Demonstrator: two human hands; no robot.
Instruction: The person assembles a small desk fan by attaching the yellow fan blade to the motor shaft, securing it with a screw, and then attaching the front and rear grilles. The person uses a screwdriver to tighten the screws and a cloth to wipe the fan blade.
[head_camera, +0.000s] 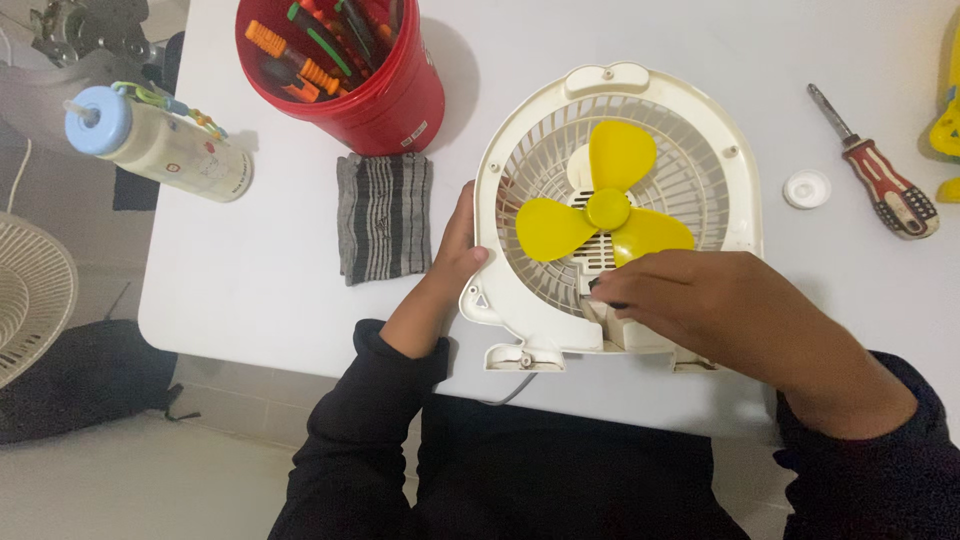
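Observation:
A cream fan housing (740, 190) lies flat on the white table (270, 280), its yellow three-blade propeller (606, 208) facing up over the rear grille. My left hand (455, 250) grips the housing's left rim. My right hand (700, 300) rests over the lower right of the grille, fingers pinched on a small dark thing (597, 287) that is mostly hidden, so I cannot tell what it is.
A red bucket (390, 100) of screwdrivers stands at the back. A folded striped cloth (384, 215) lies left of the fan, a white bottle (160, 145) further left. A white cap (806, 189) and a red-handled screwdriver (880, 175) lie right. A fan grille (30, 295) sits off the table's left edge.

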